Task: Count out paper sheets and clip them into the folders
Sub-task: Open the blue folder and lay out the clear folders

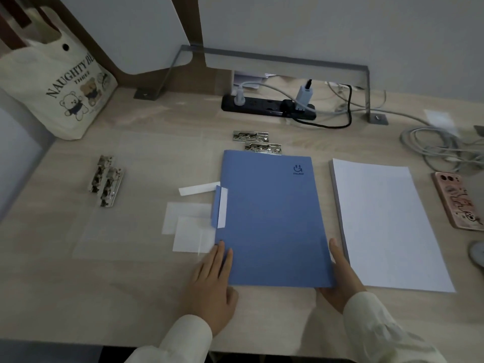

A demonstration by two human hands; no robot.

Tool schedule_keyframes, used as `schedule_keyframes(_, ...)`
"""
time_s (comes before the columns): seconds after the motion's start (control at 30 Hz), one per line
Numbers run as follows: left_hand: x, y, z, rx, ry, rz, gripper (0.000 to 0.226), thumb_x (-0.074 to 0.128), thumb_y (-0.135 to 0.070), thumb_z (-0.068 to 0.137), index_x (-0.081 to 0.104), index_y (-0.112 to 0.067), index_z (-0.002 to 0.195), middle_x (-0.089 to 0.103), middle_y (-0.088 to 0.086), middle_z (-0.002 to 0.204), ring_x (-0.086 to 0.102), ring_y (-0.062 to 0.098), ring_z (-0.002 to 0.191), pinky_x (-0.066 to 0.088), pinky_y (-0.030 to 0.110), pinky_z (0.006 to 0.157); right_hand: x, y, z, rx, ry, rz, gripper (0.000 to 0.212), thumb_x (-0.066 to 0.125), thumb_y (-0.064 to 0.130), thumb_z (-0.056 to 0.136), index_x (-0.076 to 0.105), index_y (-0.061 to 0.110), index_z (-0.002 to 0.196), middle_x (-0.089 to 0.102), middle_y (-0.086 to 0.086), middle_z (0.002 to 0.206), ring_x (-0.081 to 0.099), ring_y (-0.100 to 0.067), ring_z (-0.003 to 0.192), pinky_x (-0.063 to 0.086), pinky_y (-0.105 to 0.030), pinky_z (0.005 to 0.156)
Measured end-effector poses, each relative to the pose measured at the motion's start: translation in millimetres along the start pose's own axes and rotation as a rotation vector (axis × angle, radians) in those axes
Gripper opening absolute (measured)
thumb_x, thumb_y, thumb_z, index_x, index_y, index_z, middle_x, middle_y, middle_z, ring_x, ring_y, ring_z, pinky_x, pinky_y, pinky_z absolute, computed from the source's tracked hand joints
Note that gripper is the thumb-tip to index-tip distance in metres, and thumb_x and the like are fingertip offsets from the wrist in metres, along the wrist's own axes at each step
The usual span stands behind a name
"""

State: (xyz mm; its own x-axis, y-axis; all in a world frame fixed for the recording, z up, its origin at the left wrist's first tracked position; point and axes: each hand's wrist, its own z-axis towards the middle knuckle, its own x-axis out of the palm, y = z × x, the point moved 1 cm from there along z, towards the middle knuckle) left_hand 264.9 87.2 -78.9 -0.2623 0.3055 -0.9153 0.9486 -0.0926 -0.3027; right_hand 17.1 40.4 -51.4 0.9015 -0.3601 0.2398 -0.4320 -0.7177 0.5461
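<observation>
Dim, even light; soft focus, wide-angle bending at edges.

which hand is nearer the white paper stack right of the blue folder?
Right. The right hand sits at the blue folder's lower right corner, just beside the white paper stack. The left hand rests at the folder's lower left edge, with the folder between.

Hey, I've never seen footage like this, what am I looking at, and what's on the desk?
There is no machine: one camera worn on a person's head looks down at their hands. On the wooden desk lie a closed blue folder, a stack of white paper sheets to its right, and silver metal clips behind it and to its left. The left hand rests straight fingers on the folder's lower left edge; the right hand lies against its lower right corner, grip unclear.
</observation>
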Motion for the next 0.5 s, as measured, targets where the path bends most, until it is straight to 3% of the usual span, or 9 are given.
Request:
schedule_keyframes(0.07,-11.2,-6.6,3.1,-0.048,-0.031,-0.017,0.067,0.027,-0.036,0.076,0.037,-0.019,0.14,0.033,-0.001,0.15,0.026,0.015,0.136,0.041,0.027,0.103,1.1,0.0,-0.4,-0.002,-0.049,0.004,0.039,0.052,0.042,0.086,0.056,0.012,0.111,0.067,-0.01,0.098,0.062,-0.028,0.09,0.055,-0.034,0.073)
schedule_keyframes(0.13,-16.2,-10.2,8.4,-0.077,-0.023,-0.161,0.058,0.025,-0.035,0.089,0.021,-0.023,0.145,0.008,-0.01,0.156,0.013,0.012,0.143,0.026,0.023,0.11,1.8,-0.3,-1.1,0.003,-0.087,0.005,0.035,0.055,0.031,0.087,0.052,0.008,0.112,0.063,-0.01,0.091,0.059,-0.027,0.082,0.052,-0.035,0.072)
schedule_keyframes(0.23,-24.4,-11.5,16.3,-0.278,-0.151,-0.448,0.051,0.047,-0.024,0.09,0.033,-0.018,0.139,0.027,-0.002,0.147,0.034,0.017,0.132,0.033,0.021,0.096,4.7,1.7,-2.7,0.015,-0.105,-0.003,0.033,0.055,0.028,0.088,0.05,0.007,0.112,0.062,-0.01,0.09,0.058,-0.027,0.08,0.049,-0.035,0.07)
schedule_keyframes(0.3,-29.6,-9.1,25.5,-0.477,-0.217,-0.692,0.044,0.052,-0.017,0.088,0.041,-0.013,0.13,0.04,0.004,0.131,0.051,0.023,0.109,0.041,0.027,0.083,5.7,2.5,-2.8,0.018,-0.12,-0.007,0.028,0.054,0.028,0.088,0.051,0.007,0.107,0.061,-0.01,0.089,0.058,-0.027,0.08,0.049,-0.035,0.071)
schedule_keyframes(0.37,-33.5,-6.7,37.1,-0.641,-0.193,-0.96,0.031,0.052,-0.015,0.088,0.047,-0.013,0.119,0.05,0.0,0.107,0.053,0.019,0.088,0.039,0.028,0.075,8.0,3.8,-4.6,0.027,-0.119,-0.011,0.021,0.054,0.028,0.088,0.054,0.009,0.096,0.061,-0.01,0.088,0.057,-0.027,0.079,0.049,-0.035,0.071)
schedule_keyframes(0.43,-35.3,-2.8,47.0,-0.646,-0.127,-1.085,0.014,0.051,-0.018,0.09,0.051,-0.014,0.103,0.051,-0.008,0.085,0.051,0.013,0.078,0.039,0.027,0.069,8.3,4.8,-5.4,0.031,-0.127,-0.016,0.019,0.054,0.03,0.088,0.054,0.011,0.091,0.061,-0.01,0.088,0.058,-0.027,0.079,0.049,-0.036,0.072)
schedule_keyframes(0.5,-37.1,-0.4,52.4,-0.58,-0.037,-1.107,0.007,0.05,-0.023,0.092,0.052,-0.016,0.09,0.053,-0.007,0.082,0.052,0.011,0.075,0.041,0.025,0.065,7.7,5.8,-5.7,0.037,-0.134,-0.017,0.018,0.054,0.03,0.088,0.054,0.012,0.09,0.061,-0.01,0.088,0.058,-0.028,0.079,0.05,-0.037,0.073)
